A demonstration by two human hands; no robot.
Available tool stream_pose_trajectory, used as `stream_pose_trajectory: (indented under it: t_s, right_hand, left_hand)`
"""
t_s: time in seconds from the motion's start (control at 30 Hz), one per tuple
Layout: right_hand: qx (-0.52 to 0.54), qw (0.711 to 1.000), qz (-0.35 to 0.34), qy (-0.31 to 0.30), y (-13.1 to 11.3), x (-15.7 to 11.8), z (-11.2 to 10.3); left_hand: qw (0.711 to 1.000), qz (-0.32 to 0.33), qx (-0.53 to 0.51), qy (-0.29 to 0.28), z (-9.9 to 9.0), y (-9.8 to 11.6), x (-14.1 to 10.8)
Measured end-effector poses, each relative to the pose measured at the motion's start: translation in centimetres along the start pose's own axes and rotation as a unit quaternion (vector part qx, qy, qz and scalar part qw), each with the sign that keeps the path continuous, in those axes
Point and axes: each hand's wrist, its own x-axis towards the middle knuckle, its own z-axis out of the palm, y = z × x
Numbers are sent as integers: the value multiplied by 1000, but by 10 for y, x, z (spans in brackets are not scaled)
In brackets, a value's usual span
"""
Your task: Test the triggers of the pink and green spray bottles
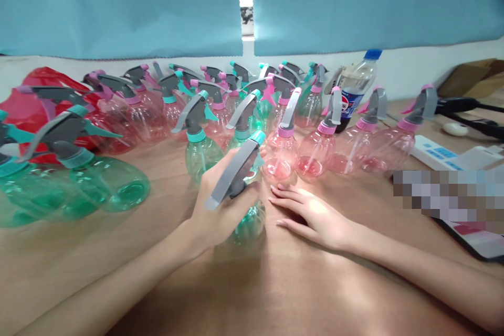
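Observation:
My left hand point(220, 205) is wrapped around a green spray bottle point(249, 223) that stands on the wooden table point(275, 283), its grey trigger head point(232, 173) pointing down to the left over my fingers. Just right of that bottle, my right hand point(311, 215) lies flat on the table with fingers spread and holds nothing. Close behind both hands stand several more spray bottles, pink ones point(281, 155) and green ones point(200, 149), in rows across the table.
Large green bottles point(106, 178) stand at the left near a red plastic bag point(47, 89). A cola bottle point(354, 89) stands behind the pink row. A white device point(452, 155) and a dark tablet edge point(476, 241) lie at the right. Blue curtains hang behind.

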Motion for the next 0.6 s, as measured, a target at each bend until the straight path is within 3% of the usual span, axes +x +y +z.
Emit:
stream_pose_trajectory:
  t_s: [0.6]
  right_hand:
    - [-8,1000,0,-13,0,0,-1]
  left_hand:
    - [1000,12,-9,12,2,3,-1]
